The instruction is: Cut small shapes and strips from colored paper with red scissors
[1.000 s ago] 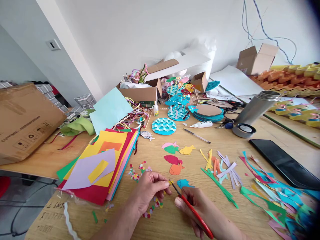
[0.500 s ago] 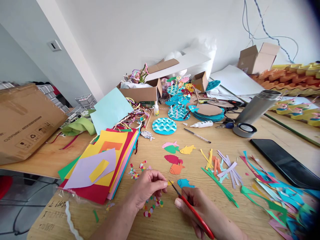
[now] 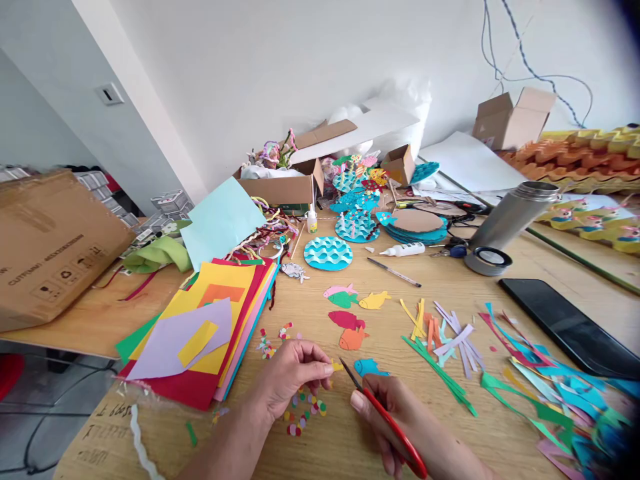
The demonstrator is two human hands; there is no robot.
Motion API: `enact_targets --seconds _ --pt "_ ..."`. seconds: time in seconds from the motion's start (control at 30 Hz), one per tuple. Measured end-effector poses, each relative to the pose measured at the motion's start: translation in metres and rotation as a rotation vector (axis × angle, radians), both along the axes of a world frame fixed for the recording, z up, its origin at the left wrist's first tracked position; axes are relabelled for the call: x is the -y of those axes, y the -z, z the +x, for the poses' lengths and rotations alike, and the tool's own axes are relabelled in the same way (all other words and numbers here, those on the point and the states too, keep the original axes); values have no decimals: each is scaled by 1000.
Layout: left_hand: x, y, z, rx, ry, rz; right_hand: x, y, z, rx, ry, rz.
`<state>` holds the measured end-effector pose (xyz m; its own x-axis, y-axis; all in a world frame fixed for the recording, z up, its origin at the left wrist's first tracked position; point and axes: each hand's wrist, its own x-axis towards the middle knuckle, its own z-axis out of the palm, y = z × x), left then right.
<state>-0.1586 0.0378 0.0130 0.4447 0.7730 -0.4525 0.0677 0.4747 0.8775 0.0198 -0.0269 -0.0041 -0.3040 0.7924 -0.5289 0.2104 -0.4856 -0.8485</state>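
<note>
My left hand [image 3: 303, 369] pinches a small yellow piece of paper [image 3: 337, 366] between thumb and forefinger. In my right hand [image 3: 387, 417] is a pair of scissors [image 3: 400, 433] with red handles, its dark tips just right of the yellow paper. Beyond my hands lie paper fish cut-outs: a blue fish [image 3: 370, 367], an orange fish [image 3: 353, 338], a dark red fish [image 3: 345, 319], a yellow fish [image 3: 375, 300], a green fish [image 3: 343, 299] and a pink fish [image 3: 340, 290]. Small paper dots [image 3: 305, 420] are scattered below and beside my left hand.
Coloured paper sheets [image 3: 170, 333] are stacked at the left. Paper strips [image 3: 440, 373] and offcuts [image 3: 580, 427] lie at the right, near a black phone [image 3: 565, 327]. A steel flask [image 3: 515, 213], a pen [image 3: 395, 272], glue [image 3: 405, 249] and blue craft discs [image 3: 329, 262] are farther back.
The yellow paper sticks out slightly more from my left fingers, and the scissor tips now sit just to its right. Both hands have barely shifted.
</note>
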Motion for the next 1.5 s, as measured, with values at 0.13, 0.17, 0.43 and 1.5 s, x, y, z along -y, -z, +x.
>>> enact_targets --seconds 0.13,0.17,0.43,1.5 --pt "-1 2 0 65 -25 -55 0 -3 -1 -17 -5 27" --pt "-1 2 0 72 -37 -73 0 -2 -1 -16 -9 36" --pt "4 4 5 122 -7 -129 1 3 -1 -27 -7 26" --pt "9 7 10 67 7 28 1 7 0 -47 4 35"
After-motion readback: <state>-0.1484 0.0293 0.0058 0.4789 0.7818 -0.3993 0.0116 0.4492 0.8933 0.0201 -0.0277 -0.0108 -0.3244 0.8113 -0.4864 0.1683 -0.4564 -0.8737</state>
